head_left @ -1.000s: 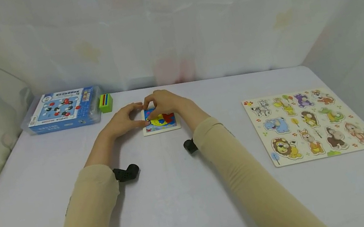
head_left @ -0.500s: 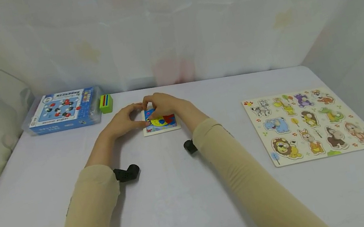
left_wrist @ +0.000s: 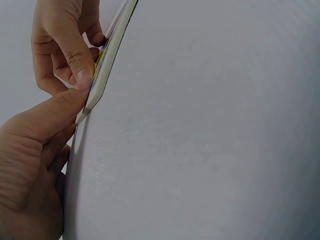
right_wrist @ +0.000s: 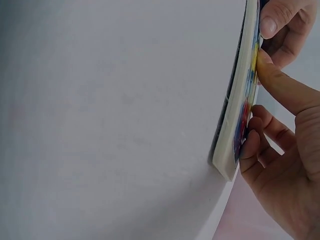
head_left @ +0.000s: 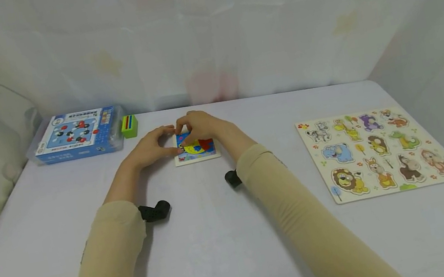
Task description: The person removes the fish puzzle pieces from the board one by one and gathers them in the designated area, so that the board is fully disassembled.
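In the head view a small framed jigsaw puzzle [head_left: 200, 158] lies flat on the table. It has a cream border and a blue picture with a yellow and red shape like a fish. My left hand [head_left: 148, 149] holds its left side, thumb near the front and index finger near the far corner. From above, my right hand [head_left: 204, 126] bends over the picture, its thumb [right_wrist: 280, 82] on the yellow part and its index finger curled to the far left corner. Whether a loose piece sits under the right fingers is hidden. The puzzle's thick edge [left_wrist: 111, 62] shows in the left wrist view.
A blue boxed molecule set [head_left: 74, 135] stands at the back left, with a small green block [head_left: 129, 126] with coloured stripes beside it. A large animal puzzle board [head_left: 359, 149] lies on the right. A white curtain [head_left: 204, 37] hangs behind the table.
The right hand has shifted very slightly over the picture. The left hand and the puzzle look the same as before.
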Action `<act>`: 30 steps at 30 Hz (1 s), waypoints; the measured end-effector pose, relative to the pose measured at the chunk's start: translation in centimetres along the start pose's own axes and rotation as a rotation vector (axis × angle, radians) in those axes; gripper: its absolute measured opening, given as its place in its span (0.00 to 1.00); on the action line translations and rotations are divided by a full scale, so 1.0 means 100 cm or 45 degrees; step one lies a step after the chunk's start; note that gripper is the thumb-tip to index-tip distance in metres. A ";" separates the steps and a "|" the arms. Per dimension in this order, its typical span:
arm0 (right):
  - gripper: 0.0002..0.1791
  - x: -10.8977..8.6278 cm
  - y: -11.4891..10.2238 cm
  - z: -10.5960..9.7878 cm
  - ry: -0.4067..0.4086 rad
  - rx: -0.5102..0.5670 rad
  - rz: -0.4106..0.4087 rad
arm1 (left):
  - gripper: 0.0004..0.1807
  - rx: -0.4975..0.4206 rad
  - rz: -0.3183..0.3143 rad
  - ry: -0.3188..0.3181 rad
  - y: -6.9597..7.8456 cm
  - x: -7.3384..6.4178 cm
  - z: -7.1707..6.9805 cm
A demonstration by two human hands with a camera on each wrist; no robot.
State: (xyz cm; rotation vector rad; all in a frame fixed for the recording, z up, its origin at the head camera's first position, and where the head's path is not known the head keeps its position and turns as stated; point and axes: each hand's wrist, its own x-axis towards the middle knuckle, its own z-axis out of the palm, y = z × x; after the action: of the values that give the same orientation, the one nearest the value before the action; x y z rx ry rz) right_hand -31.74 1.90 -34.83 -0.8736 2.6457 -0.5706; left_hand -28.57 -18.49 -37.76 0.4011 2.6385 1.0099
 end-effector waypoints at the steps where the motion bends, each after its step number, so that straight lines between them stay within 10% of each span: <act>1: 0.18 0.000 0.000 0.000 0.002 0.003 0.005 | 0.41 -0.002 -0.001 -0.001 0.001 0.000 0.000; 30: 0.21 0.000 -0.005 -0.001 -0.035 0.001 -0.006 | 0.39 -0.025 0.000 -0.015 0.000 0.001 -0.001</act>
State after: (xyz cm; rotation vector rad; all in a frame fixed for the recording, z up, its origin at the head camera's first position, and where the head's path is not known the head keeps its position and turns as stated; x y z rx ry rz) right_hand -31.50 1.54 -34.48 -0.8813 2.6194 -0.5565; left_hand -28.65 -18.52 -37.71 0.4017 2.6163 1.0300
